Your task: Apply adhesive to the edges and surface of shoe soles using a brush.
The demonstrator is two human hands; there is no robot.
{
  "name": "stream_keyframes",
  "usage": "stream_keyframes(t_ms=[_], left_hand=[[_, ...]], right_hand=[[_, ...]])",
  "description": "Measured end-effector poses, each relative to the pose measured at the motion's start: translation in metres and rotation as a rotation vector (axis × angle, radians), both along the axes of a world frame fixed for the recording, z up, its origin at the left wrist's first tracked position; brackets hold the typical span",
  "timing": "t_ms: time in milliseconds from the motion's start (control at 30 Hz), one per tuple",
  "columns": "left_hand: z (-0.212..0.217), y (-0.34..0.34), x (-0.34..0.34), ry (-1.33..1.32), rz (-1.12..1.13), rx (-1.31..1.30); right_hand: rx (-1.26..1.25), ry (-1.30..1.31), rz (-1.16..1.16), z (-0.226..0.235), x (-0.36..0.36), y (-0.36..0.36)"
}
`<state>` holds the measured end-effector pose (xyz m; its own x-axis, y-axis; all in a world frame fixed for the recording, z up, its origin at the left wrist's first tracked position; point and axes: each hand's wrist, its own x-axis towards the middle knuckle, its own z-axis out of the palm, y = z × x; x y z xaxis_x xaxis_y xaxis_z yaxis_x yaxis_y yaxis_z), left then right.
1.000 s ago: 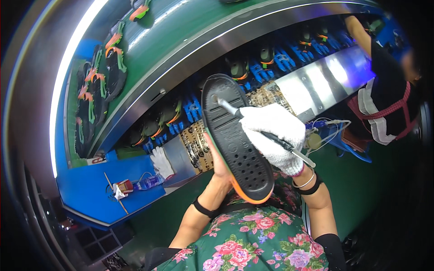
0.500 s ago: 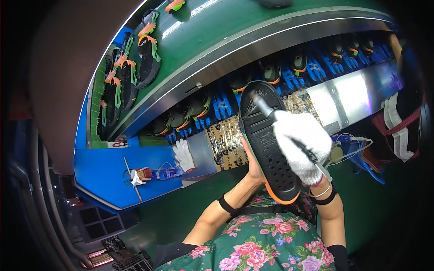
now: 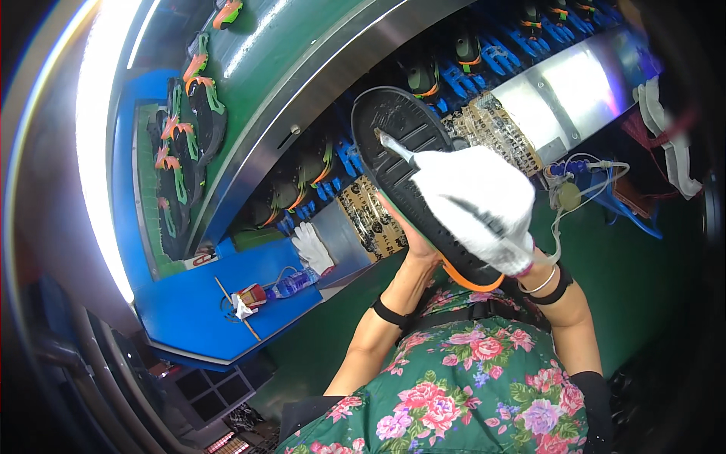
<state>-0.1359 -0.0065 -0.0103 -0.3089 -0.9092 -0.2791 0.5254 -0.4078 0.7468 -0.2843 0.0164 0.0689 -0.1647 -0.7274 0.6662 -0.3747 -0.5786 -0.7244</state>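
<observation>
My bare left hand (image 3: 414,236) grips a black shoe sole (image 3: 393,112) by its left side, fingers hidden beneath it. Grooves and small holes mark the sole's upturned face, and orange shows at its near end. In a white knit glove, my right hand (image 3: 480,200) is closed around a brush (image 3: 398,150) whose metal ferrule points to the far left. The brush tip lies over the grooved far part of the sole; whether it touches is hard to make out. The glove covers much of the sole's right side.
Behind the sole runs a metal ledge (image 3: 556,94) with a taped, wrapped section (image 3: 374,221). Black shoes (image 3: 423,76) sit along blue holders (image 3: 499,57). Strapped sandals (image 3: 203,106) lie on a green belt (image 3: 261,72). A spare glove (image 3: 311,248), bottle (image 3: 292,284) and red can (image 3: 252,296) lie left.
My view has turned, so the surroundings appear tilted. The sole and both hands sit higher and further left in view. The brush still lies over the sole's far part.
</observation>
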Motion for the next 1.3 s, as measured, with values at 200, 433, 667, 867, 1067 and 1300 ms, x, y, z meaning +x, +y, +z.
stream_keyframes(t_ms=[200, 433, 667, 867, 1067, 1300], left_hand=[[-0.049, -0.005, 0.025, 0.351, -0.243, 0.178], [-0.048, -0.017, 0.024, 0.565, -0.292, 0.156], [-0.052, -0.025, 0.037, 0.779, -0.243, 0.22], [-0.061, -0.017, 0.049, 0.336, -0.285, 0.031], [-0.034, -0.028, 0.033, 0.341, -0.233, 0.133], [-0.009, -0.035, 0.026, 0.602, -0.329, 0.264]], right_hand=[[0.01, -0.024, 0.056, 0.003, 0.005, 0.002], [0.089, -0.155, 0.056, -0.003, 0.012, 0.003], [0.073, 0.053, 0.111, -0.003, -0.004, 0.003], [-0.004, 0.15, 0.09, -0.014, 0.011, 0.002], [0.002, 0.136, 0.134, -0.016, -0.008, 0.004], [-0.001, 0.105, 0.253, -0.022, -0.001, 0.011]])
